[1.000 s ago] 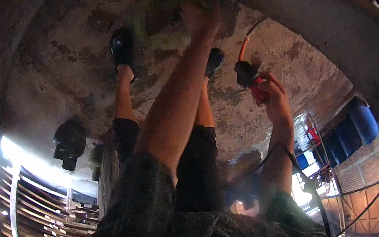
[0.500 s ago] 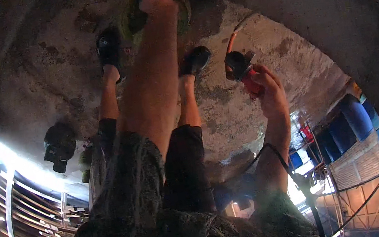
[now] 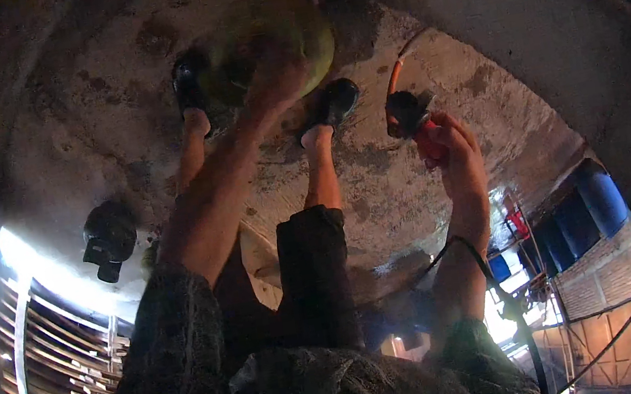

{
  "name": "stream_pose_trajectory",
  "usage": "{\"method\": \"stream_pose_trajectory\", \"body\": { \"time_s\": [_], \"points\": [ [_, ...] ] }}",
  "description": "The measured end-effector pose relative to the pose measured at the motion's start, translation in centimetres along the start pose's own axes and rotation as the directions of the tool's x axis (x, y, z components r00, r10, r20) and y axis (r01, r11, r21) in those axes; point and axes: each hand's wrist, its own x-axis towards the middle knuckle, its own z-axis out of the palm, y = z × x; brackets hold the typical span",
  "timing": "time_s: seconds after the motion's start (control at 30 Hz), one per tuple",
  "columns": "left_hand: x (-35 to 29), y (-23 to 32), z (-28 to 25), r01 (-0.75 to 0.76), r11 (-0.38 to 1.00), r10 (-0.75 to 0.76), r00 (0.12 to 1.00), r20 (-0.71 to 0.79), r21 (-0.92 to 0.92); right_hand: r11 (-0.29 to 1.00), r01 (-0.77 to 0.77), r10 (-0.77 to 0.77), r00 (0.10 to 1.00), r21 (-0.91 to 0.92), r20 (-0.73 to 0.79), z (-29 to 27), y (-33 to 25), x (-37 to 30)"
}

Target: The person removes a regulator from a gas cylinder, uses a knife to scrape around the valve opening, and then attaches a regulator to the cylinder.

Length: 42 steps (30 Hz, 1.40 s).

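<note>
Up by the concrete floor's (image 3: 387, 186) far edge, the left hand (image 3: 277, 76) looks busy at a round yellow-green object (image 3: 323, 53), fingers too blurred to call. Toward the right edge, the right hand's (image 3: 456, 145) fingers hold a red-handled tool (image 3: 430, 144); steady grip needed, I'd say.

V. dim in here, floor (image 3: 390, 202) mostly in brown shadow. Harsh white glare above the slats (image 3: 56, 374) lower L, more lower R. Left hand (image 3: 279, 76) & green ring (image 3: 321, 41) blurry; edges bend, corners black.
</note>
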Motion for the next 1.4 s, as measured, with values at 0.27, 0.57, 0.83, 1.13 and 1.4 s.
{"method": "stream_pose_trajectory", "body": {
  "time_s": [0.27, 0.57, 0.83, 1.13, 1.4],
  "points": [
    [0.2, 0.4, -3.4, -0.631, 0.717, 0.075, 0.492, 0.867, 0.296, 0.999, 0.043, -0.043, 0.996, -0.004, 0.077, 1.7, -0.9, 1.8],
    [3.2, -8.2, -9.9, -0.809, 0.537, 0.348, 0.471, 0.811, 0.239, 0.946, 0.143, -0.089, 0.977, -0.290, 0.192, 9.2, -2.1, 6.2],
    [1.6, -10.4, -10.8, -0.452, 0.885, 0.446, 0.892, 0.074, 0.112, 0.927, 0.019, 0.056, 0.980, -0.376, 0.188, 14.7, -4.1, 10.0],
    [1.6, -10.4, -6.3, 0.495, 0.815, -0.389, 0.852, 0.350, -0.302, 0.916, 0.018, 0.075, 0.973, -0.400, 0.216, 17.4, -5.2, 10.4],
    [5.0, -10.8, -7.1, 0.222, 0.780, -0.179, 0.975, 0.131, -0.585, 0.779, -0.047, 0.180, 0.972, -0.625, 0.150, 18.6, -4.2, 10.4]
  ]
}}
